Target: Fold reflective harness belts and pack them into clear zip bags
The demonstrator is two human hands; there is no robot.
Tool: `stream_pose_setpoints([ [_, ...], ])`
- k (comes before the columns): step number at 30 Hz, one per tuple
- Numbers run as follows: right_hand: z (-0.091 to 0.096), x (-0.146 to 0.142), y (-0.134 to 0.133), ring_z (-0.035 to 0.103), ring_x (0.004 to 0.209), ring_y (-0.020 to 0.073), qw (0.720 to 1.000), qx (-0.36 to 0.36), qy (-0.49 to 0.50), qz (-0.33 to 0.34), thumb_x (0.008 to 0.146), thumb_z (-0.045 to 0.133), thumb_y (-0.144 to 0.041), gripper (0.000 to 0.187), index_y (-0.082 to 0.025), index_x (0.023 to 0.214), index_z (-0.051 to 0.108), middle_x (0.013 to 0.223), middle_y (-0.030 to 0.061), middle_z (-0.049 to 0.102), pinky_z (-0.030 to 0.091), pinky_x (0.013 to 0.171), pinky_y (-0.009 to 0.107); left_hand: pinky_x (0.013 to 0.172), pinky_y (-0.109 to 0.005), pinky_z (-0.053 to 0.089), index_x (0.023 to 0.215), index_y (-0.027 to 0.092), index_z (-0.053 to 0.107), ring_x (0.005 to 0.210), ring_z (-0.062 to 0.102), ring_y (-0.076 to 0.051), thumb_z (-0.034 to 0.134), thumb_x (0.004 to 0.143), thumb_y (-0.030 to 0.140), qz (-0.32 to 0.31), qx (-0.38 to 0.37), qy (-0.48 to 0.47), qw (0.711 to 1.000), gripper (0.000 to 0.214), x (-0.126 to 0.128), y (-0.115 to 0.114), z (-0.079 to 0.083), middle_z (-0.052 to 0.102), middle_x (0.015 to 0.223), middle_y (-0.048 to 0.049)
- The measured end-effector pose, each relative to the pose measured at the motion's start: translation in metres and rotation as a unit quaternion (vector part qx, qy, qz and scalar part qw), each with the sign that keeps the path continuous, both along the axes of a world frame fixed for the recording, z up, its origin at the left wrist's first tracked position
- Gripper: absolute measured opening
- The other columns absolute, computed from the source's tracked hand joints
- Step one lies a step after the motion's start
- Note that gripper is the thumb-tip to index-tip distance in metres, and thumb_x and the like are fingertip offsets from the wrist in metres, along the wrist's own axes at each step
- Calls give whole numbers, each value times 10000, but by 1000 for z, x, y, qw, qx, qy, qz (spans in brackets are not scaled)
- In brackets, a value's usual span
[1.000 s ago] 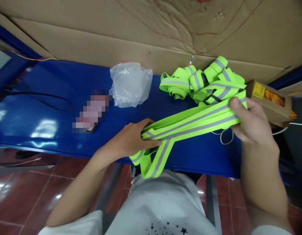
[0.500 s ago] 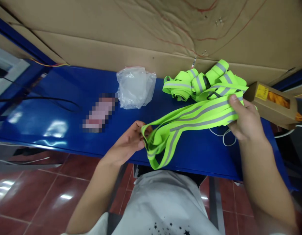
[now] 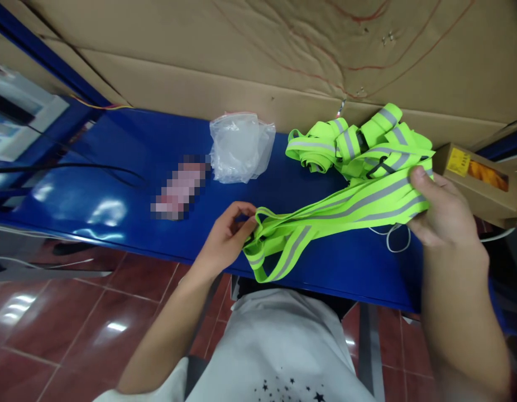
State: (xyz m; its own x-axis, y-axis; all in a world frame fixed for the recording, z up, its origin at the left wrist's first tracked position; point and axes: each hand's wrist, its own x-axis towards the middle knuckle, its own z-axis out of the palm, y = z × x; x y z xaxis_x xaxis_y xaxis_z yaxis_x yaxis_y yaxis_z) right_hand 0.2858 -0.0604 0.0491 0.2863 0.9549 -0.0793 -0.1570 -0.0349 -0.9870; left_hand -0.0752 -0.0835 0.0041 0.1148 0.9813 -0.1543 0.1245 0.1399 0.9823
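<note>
Between my two hands stretches a bundle of neon-yellow reflective straps (image 3: pixel 346 209) with grey stripes, held above the blue table. My left hand (image 3: pixel 231 237) pinches the looped end, with fingers closed on it; a loop hangs below. At the other end my right hand (image 3: pixel 440 209) grips the folded straps, thumb on top and fingers beneath. Behind the bundle lies a heap of more rolled reflective straps (image 3: pixel 312 146) with black buckles. Where the held straps meet that heap on the right, I cannot tell whether they are joined.
Clear plastic bags (image 3: pixel 239 148) lie at the back of the blue table (image 3: pixel 128 145). Left of them is a blurred-out pinkish item (image 3: pixel 181 190). A cardboard box (image 3: pixel 480 181) with orange contents stands at the right. A white cord (image 3: pixel 398 239) lies under the straps; cardboard (image 3: pixel 178 72) lines the back.
My hands have drawn the straps a little tauter and flatter. The left fingers have closed more tightly on the looped end, and the right hand has shifted slightly right. The view has shifted a little.
</note>
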Motion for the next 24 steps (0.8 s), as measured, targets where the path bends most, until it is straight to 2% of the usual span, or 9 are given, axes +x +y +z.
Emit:
stream_pose_setpoints([
  [2, 0, 0, 1, 774, 1008, 283, 1000, 0, 7, -3, 757, 889, -428, 409, -164, 1051, 782, 1058, 128, 797, 630, 913, 369, 758, -262, 518, 1181, 201, 665, 935, 648, -185, 786, 834, 386, -102, -49, -41, 993, 411, -2, -2, 2, 676, 1111, -77],
  [5, -2, 3, 5, 771, 1014, 282, 1000, 0, 15, -15, 773, 871, -424, 404, -155, 1061, 782, 1065, 123, 798, 637, 905, 368, 933, -332, 512, 1353, 245, 630, 1149, 627, -251, 840, 795, 330, -242, -114, -95, 959, 602, -9, -4, 2, 651, 1302, -105],
  [8, -2, 7, 7, 773, 1004, 286, 999, 2, 25, -26, 774, 864, -419, 388, -157, 1050, 787, 1050, 107, 801, 647, 895, 376, 952, -314, 499, 1373, 257, 620, 1184, 611, -244, 863, 772, 288, -260, -145, -160, 941, 649, -18, -6, -4, 630, 1328, -108],
  [11, 0, 8, 7, 776, 995, 289, 999, 5, 31, -17, 784, 852, -435, 385, -171, 1057, 788, 1021, 94, 805, 654, 895, 388, 832, -264, 514, 1287, 248, 629, 1034, 650, -200, 919, 689, 259, -255, -168, -229, 924, 664, -20, -8, -8, 656, 1194, -82],
  [15, 2, 7, 4, 778, 993, 291, 1000, -3, 26, 5, 792, 843, -469, 402, -188, 1074, 788, 1056, 90, 803, 659, 896, 395, 715, -240, 504, 1098, 225, 595, 810, 644, -140, 892, 708, 199, -200, -164, -214, 942, 491, -9, -11, -7, 662, 963, -15],
  [17, 3, 5, 2, 780, 987, 293, 1000, -8, 22, 15, 783, 850, -480, 422, -190, 1083, 789, 1064, 89, 803, 658, 898, 398, 686, -236, 488, 1054, 223, 560, 769, 619, -134, 852, 744, 208, -123, -123, -163, 971, 426, -2, -11, -7, 642, 909, 2],
  [19, 4, 3, -1, 781, 978, 295, 999, -9, 17, 26, 771, 860, -482, 433, -191, 1084, 790, 1058, 91, 803, 655, 895, 399, 633, -217, 439, 1031, 227, 546, 736, 567, -123, 782, 766, 170, -18, -26, -69, 997, 359, 2, -9, -8, 577, 857, 22],
  [22, 7, -2, -4, 780, 952, 289, 999, -6, 10, 35, 766, 871, -470, 409, -199, 1062, 793, 1024, 93, 804, 648, 871, 393, 602, -228, 388, 1039, 237, 554, 740, 515, -137, 637, 744, 53, 84, 121, 146, 978, 359, 5, -4, -10, 484, 833, 24],
  [24, 8, -4, -6, 777, 905, 278, 999, -2, 2, 36, 763, 876, -463, 395, -194, 1041, 794, 984, 95, 800, 640, 837, 387, 680, -266, 431, 1053, 236, 574, 800, 545, -168, 568, 734, 33, 68, 155, 265, 949, 378, 3, 1, -9, 529, 908, -5],
])
